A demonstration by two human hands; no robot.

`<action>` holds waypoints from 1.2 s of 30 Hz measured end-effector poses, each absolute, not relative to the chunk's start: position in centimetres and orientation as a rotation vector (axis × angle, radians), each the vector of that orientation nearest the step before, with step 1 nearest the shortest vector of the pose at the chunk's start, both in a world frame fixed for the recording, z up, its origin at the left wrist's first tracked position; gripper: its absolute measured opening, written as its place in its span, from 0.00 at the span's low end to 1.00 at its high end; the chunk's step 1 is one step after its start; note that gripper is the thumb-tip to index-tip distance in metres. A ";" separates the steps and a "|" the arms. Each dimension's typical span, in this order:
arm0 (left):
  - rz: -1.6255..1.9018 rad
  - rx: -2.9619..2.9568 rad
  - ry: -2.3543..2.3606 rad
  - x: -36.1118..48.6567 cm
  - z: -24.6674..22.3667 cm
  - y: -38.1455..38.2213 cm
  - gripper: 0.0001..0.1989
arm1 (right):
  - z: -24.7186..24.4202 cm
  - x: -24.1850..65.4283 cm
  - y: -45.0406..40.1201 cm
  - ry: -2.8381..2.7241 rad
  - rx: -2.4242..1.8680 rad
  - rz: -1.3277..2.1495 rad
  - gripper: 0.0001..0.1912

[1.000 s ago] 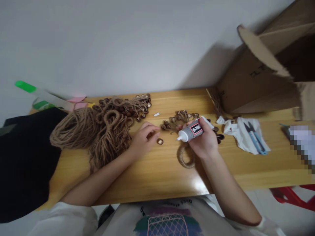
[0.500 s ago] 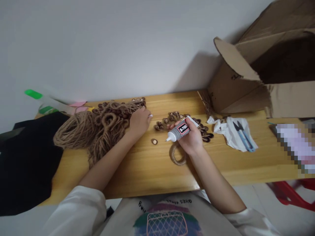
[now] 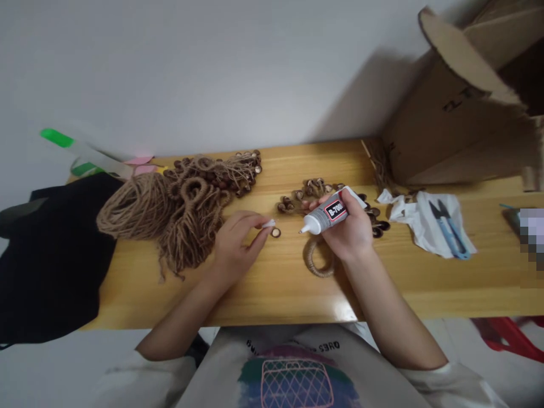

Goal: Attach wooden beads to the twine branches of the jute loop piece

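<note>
In my right hand (image 3: pixel 355 233) lies a grey and white glue tube (image 3: pixel 329 216) labelled B-7000, its uncapped nozzle pointing left. My left hand (image 3: pixel 233 246) pinches a small white cap (image 3: pixel 268 223) between thumb and fingertips. Just beside that cap, a small round brown piece with a pale centre (image 3: pixel 276 232) rests on the table. Under the tube sits a twine-wrapped ring (image 3: pixel 317 263), partly covered by my right hand. Behind that hand are several small brown round pieces (image 3: pixel 285 205).
A ball of twine (image 3: pixel 134 207) and a heap of knotted twine (image 3: pixel 191 232) lie left, near black cloth (image 3: pixel 55 255). Blue thread snips (image 3: pixel 450 229) rest on white plastic (image 3: pixel 425 212). A cardboard box (image 3: pixel 450 130) stands at the back right of the wooden table (image 3: pixel 272 300).
My left hand has come back from the twine heap toward me, bringing the white cap beside the small round piece. My right hand keeps the glue tube. The view has shifted slightly.
</note>
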State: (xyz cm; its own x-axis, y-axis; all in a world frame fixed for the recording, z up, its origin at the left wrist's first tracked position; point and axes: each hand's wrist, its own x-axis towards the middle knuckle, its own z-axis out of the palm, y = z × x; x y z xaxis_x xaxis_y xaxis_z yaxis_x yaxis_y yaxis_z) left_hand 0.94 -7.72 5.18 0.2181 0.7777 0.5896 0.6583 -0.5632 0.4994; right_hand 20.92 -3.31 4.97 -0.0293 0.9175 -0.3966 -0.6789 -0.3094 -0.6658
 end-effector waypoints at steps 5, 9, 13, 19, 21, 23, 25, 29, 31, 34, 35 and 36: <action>1.424 2.456 1.233 1.3 4.9 -8.8 0.07 | 4.3 21.0 -3.6 -0.566 -0.907 1.600 0.22; 1.407 2.481 1.211 1.2 5.3 -9.4 0.08 | 4.2 20.8 -3.8 -0.649 -0.900 1.554 0.23; 1.380 2.491 1.229 1.3 5.6 -9.8 0.07 | 4.3 20.7 -3.9 -0.657 -0.929 1.539 0.25; 1.373 2.493 1.217 1.2 5.5 -9.8 0.07 | 4.4 20.6 -4.2 -0.627 -0.949 1.547 0.19; 1.366 2.487 1.219 1.2 5.5 -9.9 0.07 | 4.4 20.6 -4.2 -0.641 -0.936 1.548 0.19; 1.349 2.491 1.219 1.1 5.6 -9.9 0.06 | 4.3 20.6 -4.1 -0.662 -0.933 1.547 0.21; 1.341 2.498 1.217 1.1 5.6 -9.9 0.05 | 4.2 20.5 -4.1 -0.670 -0.944 1.530 0.24; 1.341 2.508 1.203 1.1 5.6 -9.9 0.05 | 4.3 20.3 -4.0 -0.654 -0.968 1.505 0.30; 1.337 2.512 1.202 1.1 5.5 -9.9 0.05 | 4.4 20.2 -4.1 -0.646 -0.975 1.487 0.31; 1.338 2.512 1.205 1.1 5.4 -9.9 0.05 | 4.5 20.3 -4.2 -0.649 -0.984 1.482 0.25; 1.340 2.509 1.207 1.1 5.4 -9.9 0.05 | 4.4 20.3 -4.2 -0.652 -0.984 1.490 0.23; 1.343 2.506 1.208 1.1 5.4 -9.9 0.05 | 4.4 20.4 -4.2 -0.654 -0.985 1.501 0.21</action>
State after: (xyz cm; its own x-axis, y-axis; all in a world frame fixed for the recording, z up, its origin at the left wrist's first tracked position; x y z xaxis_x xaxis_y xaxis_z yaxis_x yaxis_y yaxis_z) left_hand 1.12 -9.90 5.35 0.3164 0.6568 0.6845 0.6110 -0.6930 0.3826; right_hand 20.36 -4.21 4.39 0.0206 0.9758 -0.2176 -0.5049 -0.1777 -0.8447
